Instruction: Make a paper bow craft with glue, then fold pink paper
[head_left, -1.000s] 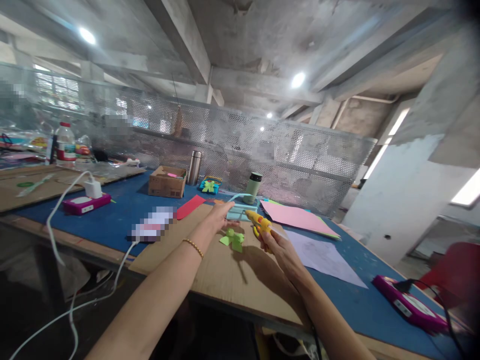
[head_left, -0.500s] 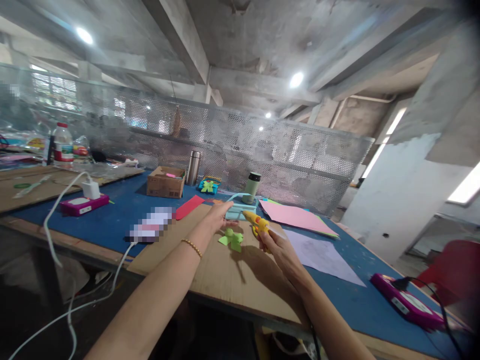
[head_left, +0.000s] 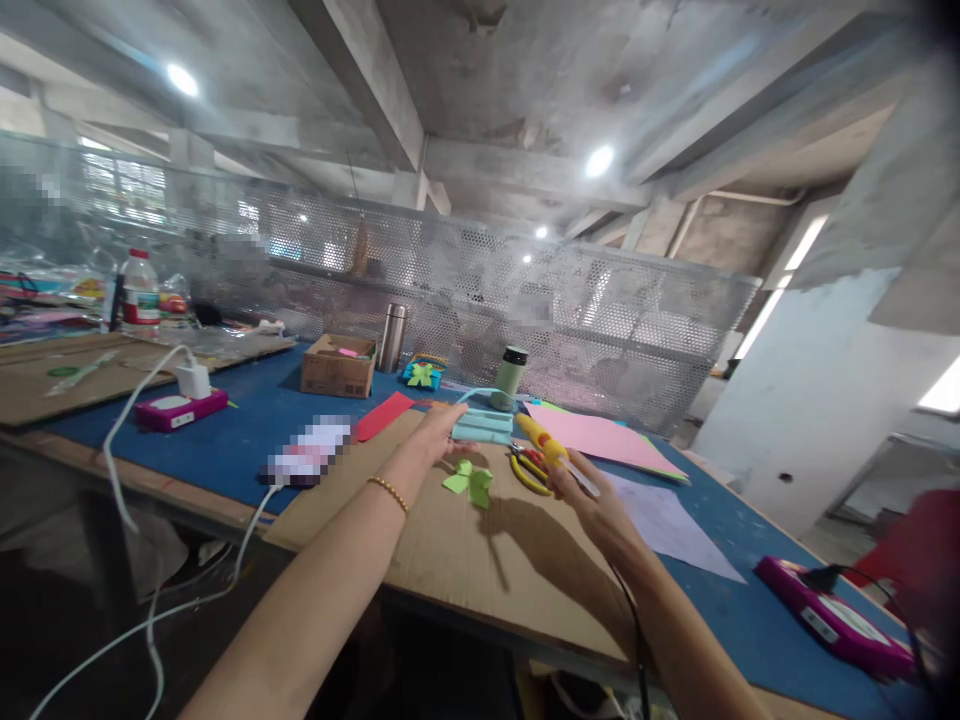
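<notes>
My left hand (head_left: 444, 432) is closed on the left end of a light blue box-like piece (head_left: 484, 426) with a thin handle loop, above the cardboard sheet (head_left: 442, 545). My right hand (head_left: 581, 485) grips a yellow glue gun (head_left: 546, 440), its nozzle pointing up and left, a little right of the blue piece. Just below the blue piece lies a green paper bow (head_left: 469, 483). Yellow-handled pliers (head_left: 529, 470) rest on the cardboard between the bow and the glue gun.
Pink sheets (head_left: 600, 440) and a lilac sheet (head_left: 675, 525) lie to the right. Behind stand a green bottle (head_left: 510, 378), a steel flask (head_left: 392, 338) and a cardboard box (head_left: 339, 367). A phone (head_left: 309, 450) and red paper (head_left: 385, 415) are left, a purple power strip (head_left: 836, 617) right.
My right hand has moved the glue gun right, away from the blue piece, uncovering the pliers. My left hand keeps its hold on the blue piece. The view has shifted slightly.
</notes>
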